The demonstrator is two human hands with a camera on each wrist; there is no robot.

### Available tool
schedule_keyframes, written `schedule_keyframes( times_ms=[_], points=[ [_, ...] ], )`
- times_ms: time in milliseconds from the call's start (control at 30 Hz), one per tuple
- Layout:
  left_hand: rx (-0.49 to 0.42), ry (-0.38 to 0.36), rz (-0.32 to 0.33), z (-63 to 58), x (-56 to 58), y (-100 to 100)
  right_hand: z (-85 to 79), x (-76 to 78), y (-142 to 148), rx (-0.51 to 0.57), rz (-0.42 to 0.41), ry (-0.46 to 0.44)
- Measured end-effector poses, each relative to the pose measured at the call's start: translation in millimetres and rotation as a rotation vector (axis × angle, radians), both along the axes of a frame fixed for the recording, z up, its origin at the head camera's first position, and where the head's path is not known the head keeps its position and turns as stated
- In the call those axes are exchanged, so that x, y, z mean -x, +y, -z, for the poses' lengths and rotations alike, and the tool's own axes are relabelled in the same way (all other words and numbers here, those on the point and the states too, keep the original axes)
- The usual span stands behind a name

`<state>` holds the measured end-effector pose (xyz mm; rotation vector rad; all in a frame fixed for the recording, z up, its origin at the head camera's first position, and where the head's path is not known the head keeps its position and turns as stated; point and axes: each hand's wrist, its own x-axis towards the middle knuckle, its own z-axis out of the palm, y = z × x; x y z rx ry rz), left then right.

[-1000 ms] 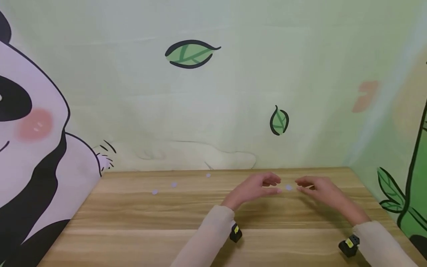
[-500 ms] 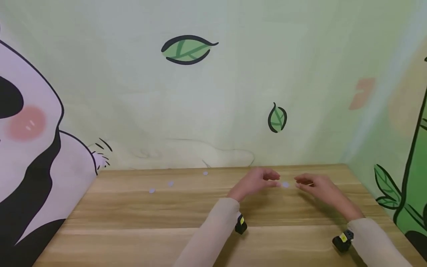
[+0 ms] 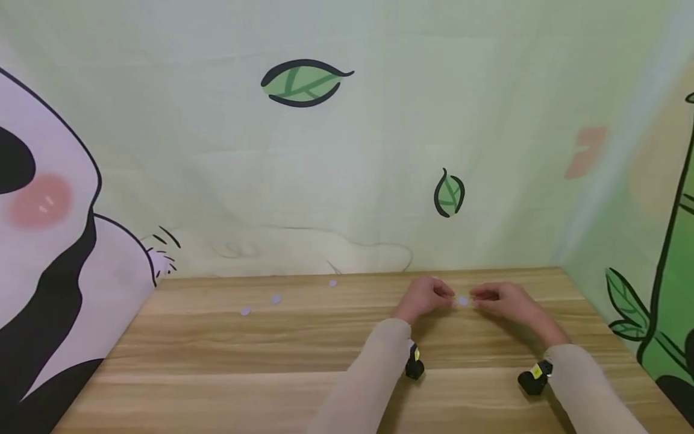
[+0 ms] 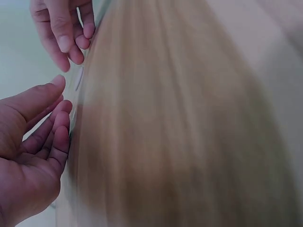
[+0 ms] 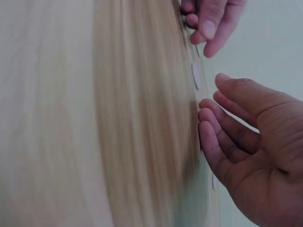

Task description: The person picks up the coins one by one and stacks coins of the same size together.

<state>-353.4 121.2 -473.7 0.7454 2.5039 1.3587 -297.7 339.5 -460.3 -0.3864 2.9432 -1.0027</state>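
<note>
Pale disc (image 3: 462, 300): in the head view it lies flat on the table (image 3: 217, 349), its round outline favouring no direction, between left hand (image 3: 424, 299) and right hand (image 3: 504, 301); the table's far edge is near, with broader wood towards the person. Left wrist view: it shows nearly edge-on, a slim sliver; left fingers curve loosely, thumb apart, holding nothing. Right wrist view: again a sliver, apart from the right hand's loosely bent fingers, which likewise hold nothing.
</note>
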Motion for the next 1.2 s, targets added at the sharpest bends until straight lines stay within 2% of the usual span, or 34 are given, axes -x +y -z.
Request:
schedule_keyframes(
  times_ms=[200,300,467,667,767,1000,1200],
  points=[
    [-0.022,-0.036,-0.057,7.5,6.5,10,-0.9,8.2,-3,0.013,0.006,-0.090],
    [-0.026,-0.053,-0.083,9.5,8.3,15,-1.4,9.9,-3,0.012,0.001,-0.101],
    [-0.005,-0.074,-0.132,8.3,6.5,21,3.5,12.3,-4,-0.011,0.024,-0.095],
    [-0.021,-0.088,-0.169,5.7,3.6,26,5.0,11.4,-10,-0.014,0.101,-0.044],
    [-0.017,-0.108,-0.179,3.8,4.1,28,3.7,11.3,-11,-0.017,0.114,-0.045],
    [0.001,-0.054,-0.172,-2.3,5.9,28,0.9,12.1,-11,0.002,0.131,-0.067],
    [0.032,-0.087,-0.146,-2.3,1.5,21,3.6,9.1,-11,0.008,0.112,-0.097]
  ],
)
